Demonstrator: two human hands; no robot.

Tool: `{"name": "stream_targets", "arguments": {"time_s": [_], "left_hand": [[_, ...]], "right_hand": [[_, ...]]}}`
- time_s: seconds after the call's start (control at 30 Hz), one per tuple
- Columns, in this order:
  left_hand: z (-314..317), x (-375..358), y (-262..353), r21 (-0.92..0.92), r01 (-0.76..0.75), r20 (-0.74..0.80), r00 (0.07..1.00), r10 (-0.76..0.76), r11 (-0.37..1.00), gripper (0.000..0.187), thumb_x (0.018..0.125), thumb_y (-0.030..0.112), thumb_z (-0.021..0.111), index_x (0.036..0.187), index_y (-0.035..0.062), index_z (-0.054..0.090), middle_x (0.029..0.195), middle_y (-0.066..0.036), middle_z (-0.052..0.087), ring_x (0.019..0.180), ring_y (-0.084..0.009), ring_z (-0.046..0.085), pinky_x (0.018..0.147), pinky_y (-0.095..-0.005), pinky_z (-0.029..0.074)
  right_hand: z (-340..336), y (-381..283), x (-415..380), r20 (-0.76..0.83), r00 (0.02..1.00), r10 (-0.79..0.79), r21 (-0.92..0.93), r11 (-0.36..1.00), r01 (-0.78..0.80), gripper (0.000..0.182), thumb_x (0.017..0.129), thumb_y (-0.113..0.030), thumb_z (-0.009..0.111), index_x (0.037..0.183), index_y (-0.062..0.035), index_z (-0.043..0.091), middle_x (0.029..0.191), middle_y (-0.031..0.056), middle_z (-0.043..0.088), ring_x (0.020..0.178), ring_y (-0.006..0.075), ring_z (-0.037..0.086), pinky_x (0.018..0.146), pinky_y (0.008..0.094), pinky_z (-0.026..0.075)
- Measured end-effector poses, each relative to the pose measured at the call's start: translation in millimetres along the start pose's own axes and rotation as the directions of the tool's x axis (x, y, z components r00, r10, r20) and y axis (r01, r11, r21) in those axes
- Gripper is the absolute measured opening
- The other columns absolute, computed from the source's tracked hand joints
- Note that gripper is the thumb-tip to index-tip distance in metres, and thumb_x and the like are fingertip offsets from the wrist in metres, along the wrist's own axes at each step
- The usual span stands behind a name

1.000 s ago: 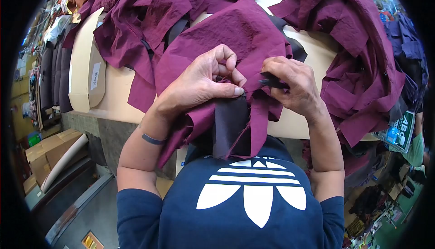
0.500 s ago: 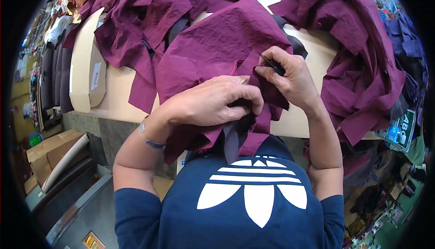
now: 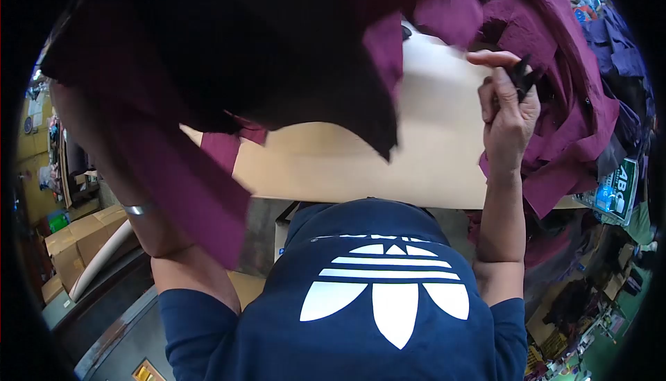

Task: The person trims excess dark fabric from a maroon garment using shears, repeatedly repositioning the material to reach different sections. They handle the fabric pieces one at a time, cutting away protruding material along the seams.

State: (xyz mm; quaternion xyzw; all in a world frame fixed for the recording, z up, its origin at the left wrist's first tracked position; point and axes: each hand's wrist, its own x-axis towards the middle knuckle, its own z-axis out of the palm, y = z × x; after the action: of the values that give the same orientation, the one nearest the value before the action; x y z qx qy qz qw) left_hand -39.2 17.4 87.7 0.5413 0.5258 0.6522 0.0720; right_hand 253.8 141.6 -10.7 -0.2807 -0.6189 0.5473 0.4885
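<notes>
A large maroon cloth piece with a dark, nearly black side hangs raised across the upper left, blurred by motion. My left forearm reaches up beside it, with a metal band at the wrist; the fingers of my left hand are hidden by the cloth and shadow. On the right, my right hand is raised above the table edge area, its fingers curled round a small black tool that looks like thread snips, the index finger stretched out leftward. It is apart from the raised cloth.
A tan tabletop lies in front of me. Maroon cloth is heaped at the right, near a green and white packet. Cardboard boxes stand at the lower left. Dark blue cloth sits at the far right.
The maroon cloth has gone from between my hands to the upper left, lifted toward the camera. My left arm has swung out left and up. My right hand has moved right, away from the cloth.
</notes>
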Motion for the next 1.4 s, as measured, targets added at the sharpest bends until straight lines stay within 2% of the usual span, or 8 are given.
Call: {"name": "stream_targets", "arguments": {"time_s": [0.07,0.13,0.3,0.43,0.53,0.6,0.9,1.4], "left_hand": [[6,-2,17,0.201,0.032,-0.296,0.955,0.03,0.979,0.021,0.082,0.004,0.051,0.101,0.0012,0.06,0.103,-0.009,0.058,0.096,-0.0157,0.056,0.085,-0.0294,0.044],[15,-22,-8,0.361,0.01,-0.022,1.0,-0.002,0.933,0.036,0.085,0.006,0.042,0.12,-0.0016,0.049,0.121,-0.01,0.052,0.107,-0.0198,0.052,0.093,-0.0304,0.042],[86,-89,-29,-0.205,0.744,0.381,0.66,-0.648,0.637,0.038,0.081,0.004,0.053,0.119,-0.0011,0.05,0.107,-0.008,0.056,0.097,-0.0127,0.051,0.09,-0.0244,0.039],[111,-111,-34,-0.511,0.806,0.51,0.564,-0.649,0.298,0.038,0.088,0.005,0.048,0.123,-0.0075,0.043,0.11,-0.01,0.055,0.096,-0.0099,0.054,0.088,-0.0219,0.041],[111,-107,-35,-0.546,0.803,0.542,0.556,-0.63,0.238,0.038,0.089,0.004,0.046,0.124,-0.0075,0.041,0.109,-0.01,0.056,0.096,-0.0091,0.054,0.087,-0.0217,0.042],[109,-109,-38,-0.352,0.81,0.485,0.586,-0.649,0.468,0.037,0.088,0.002,0.045,0.123,-0.0079,0.042,0.108,-0.01,0.056,0.094,-0.0092,0.054,0.086,-0.0217,0.043],[102,-114,-40,0.143,0.771,0.616,0.422,-0.665,0.621,0.03,0.084,-0.001,0.05,0.114,-0.0019,0.051,0.1,-0.004,0.056,0.086,-0.0071,0.051,0.079,-0.0211,0.043],[95,-103,-14,-0.134,0.828,0.706,0.465,-0.534,0.545,0.047,0.074,-0.003,0.064,0.118,-0.0041,0.046,0.109,-0.008,0.053,0.092,-0.0103,0.052,0.076,-0.0198,0.047]], "right_hand": [[-9,6,1,-0.082,0.997,0.011,0.161,0.987,0.002,0.015,0.09,-0.007,0.046,0.1,-0.0012,0.055,0.08,0.0065,0.058,0.048,0.0023,0.036,0.044,0.0138,0.028],[-10,4,1,-0.078,0.997,0.009,0.264,0.965,0.011,0.014,0.09,-0.006,0.046,0.1,-0.001,0.055,0.078,0.0072,0.057,0.05,0.0034,0.04,0.045,0.0144,0.031],[10,-9,-12,-0.068,0.997,-0.028,0.138,0.99,0.037,0.012,0.09,-0.007,0.046,0.098,-0.0018,0.054,0.079,0.0062,0.056,0.051,0.0052,0.045,0.046,0.0169,0.035],[17,-21,-32,0.171,0.982,0.076,0.023,0.996,-0.081,0.01,0.086,-0.006,0.054,0.096,-0.0021,0.055,0.085,0.0043,0.059,0.048,0.0002,0.038,0.044,0.0147,0.03],[30,-17,-35,0.337,0.941,-0.022,-0.364,0.919,0.152,0.023,0.079,-0.007,0.062,0.1,-0.0009,0.056,0.092,0.0104,0.059,0.064,0.0149,0.055,0.058,0.0242,0.044],[32,-3,-29,0.361,0.932,-0.023,-0.461,0.865,0.199,0.027,0.078,-0.008,0.062,0.103,-0.0002,0.055,0.095,0.0167,0.058,0.087,0.0313,0.059,0.075,0.0342,0.047],[24,50,-20,0.232,0.961,0.149,-0.293,0.953,-0.077,0.023,0.085,-0.015,0.056,0.099,0.0021,0.057,0.08,0.0103,0.062,0.072,0.0141,0.055,0.067,0.028,0.045],[31,22,-38,0.264,0.936,0.234,-0.167,0.966,-0.195,0.014,0.077,-0.005,0.063,0.088,-0.0006,0.055,0.075,0.0017,0.056,0.066,0.0066,0.048,0.059,0.02,0.04]]}}
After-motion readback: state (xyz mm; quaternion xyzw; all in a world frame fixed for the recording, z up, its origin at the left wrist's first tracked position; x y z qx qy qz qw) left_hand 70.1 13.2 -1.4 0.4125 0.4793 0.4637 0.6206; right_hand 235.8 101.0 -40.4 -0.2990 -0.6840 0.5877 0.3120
